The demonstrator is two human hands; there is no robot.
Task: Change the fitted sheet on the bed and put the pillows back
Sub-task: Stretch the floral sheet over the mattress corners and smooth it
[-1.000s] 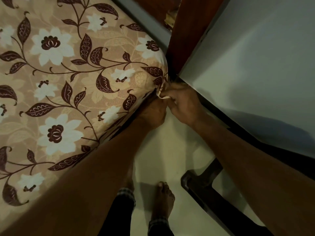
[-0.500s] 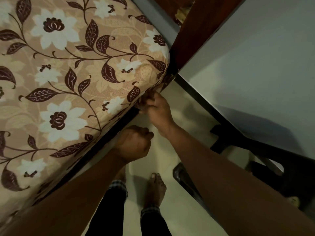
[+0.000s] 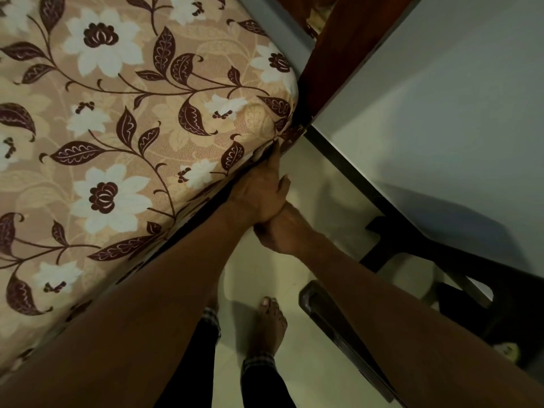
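Tan sheet [image 3: 147, 128] edge, left hand [image 3: 259, 192] touching

Standing here, I can't make out any writing, label, brand mark, number or sign. The fitted sheet [image 3: 123, 148] carries only its print of white flowers and dark leaves, with no lettering in it.
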